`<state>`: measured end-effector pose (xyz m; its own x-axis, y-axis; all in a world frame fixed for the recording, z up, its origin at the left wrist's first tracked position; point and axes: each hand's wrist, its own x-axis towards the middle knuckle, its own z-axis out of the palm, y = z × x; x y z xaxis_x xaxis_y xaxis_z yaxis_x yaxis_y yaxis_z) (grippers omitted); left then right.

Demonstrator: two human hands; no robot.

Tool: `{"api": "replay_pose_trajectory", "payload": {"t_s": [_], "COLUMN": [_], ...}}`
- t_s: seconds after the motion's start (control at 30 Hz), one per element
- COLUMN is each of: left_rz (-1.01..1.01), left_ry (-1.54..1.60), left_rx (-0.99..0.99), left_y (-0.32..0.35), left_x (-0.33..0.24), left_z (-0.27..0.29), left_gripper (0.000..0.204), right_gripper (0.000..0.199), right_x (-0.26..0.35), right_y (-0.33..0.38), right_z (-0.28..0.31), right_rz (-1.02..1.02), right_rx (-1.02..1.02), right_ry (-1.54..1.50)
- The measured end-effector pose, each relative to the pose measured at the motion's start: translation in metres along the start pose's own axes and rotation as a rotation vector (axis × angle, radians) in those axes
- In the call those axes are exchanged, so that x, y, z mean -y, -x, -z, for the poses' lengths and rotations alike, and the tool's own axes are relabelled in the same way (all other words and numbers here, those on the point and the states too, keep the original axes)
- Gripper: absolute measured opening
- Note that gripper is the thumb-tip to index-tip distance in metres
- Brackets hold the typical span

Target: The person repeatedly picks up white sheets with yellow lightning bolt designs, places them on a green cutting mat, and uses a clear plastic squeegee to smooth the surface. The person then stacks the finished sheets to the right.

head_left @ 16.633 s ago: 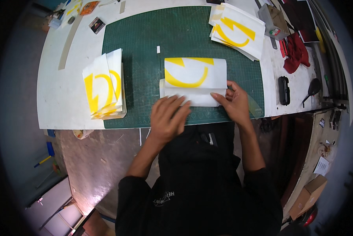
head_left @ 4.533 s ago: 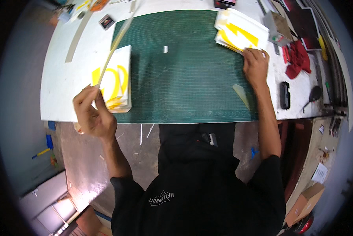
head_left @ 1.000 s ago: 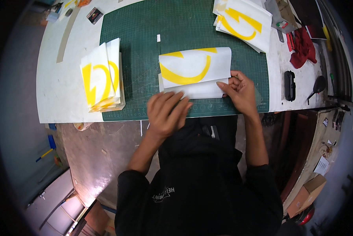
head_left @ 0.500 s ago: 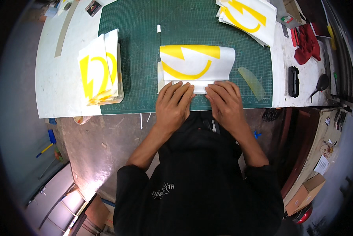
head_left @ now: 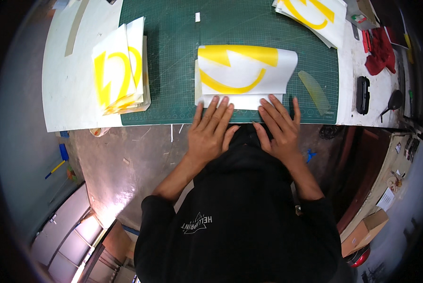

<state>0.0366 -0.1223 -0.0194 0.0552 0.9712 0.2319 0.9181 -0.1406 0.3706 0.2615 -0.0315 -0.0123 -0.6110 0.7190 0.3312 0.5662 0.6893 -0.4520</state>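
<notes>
A white sheet with a yellow printed shape [head_left: 239, 70] lies on a green cutting mat [head_left: 173, 56], its far side curling over in a soft fold. Along its near edge runs a plain white strip [head_left: 244, 101]. My left hand [head_left: 209, 127] is open, fingers spread, its fingertips on the left end of that strip. My right hand [head_left: 280, 129] is open too, fingers apart, with fingertips at the strip's right end. Both thumbs point inward past the table's front edge. Right of the sheet lies a translucent yellowish curved scraper [head_left: 314, 92].
A stack of similar yellow-printed sheets [head_left: 119, 75] lies on the left, and another stack [head_left: 315, 16] at the far right. Beyond the mat's right side are a black case [head_left: 363, 95], a black spoon-shaped tool [head_left: 393, 101] and a red cloth [head_left: 380, 52].
Both hands have opened from pressing with bunched fingers on the white strip to spread fingers, drawing slightly back toward me. The whole view has shifted a little.
</notes>
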Motion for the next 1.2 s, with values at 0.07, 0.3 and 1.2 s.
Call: {"api": "replay_pose_trajectory", "payload": {"t_s": [0.07, 0.3, 1.2], "left_rz": [0.066, 0.112, -0.029], "left_ry": [-0.029, -0.078, 0.070], "left_rx": [-0.004, -0.026, 0.177], "left_y": [0.010, 0.015, -0.062], "left_x": [0.012, 0.017, 0.022], "left_z": [0.007, 0.007, 0.028], "left_gripper": [0.059, 0.057, 0.062], "right_gripper": [0.037, 0.053, 0.045], "right_x": [0.000, 0.027, -0.093], "right_y": [0.004, 0.006, -0.139], "right_z": [-0.002, -0.019, 0.015], "right_rz": [-0.002, -0.112, -0.774], "right_rx": [0.033, 0.118, -0.096], "right_ry": [0.052, 0.187, -1.148]}}
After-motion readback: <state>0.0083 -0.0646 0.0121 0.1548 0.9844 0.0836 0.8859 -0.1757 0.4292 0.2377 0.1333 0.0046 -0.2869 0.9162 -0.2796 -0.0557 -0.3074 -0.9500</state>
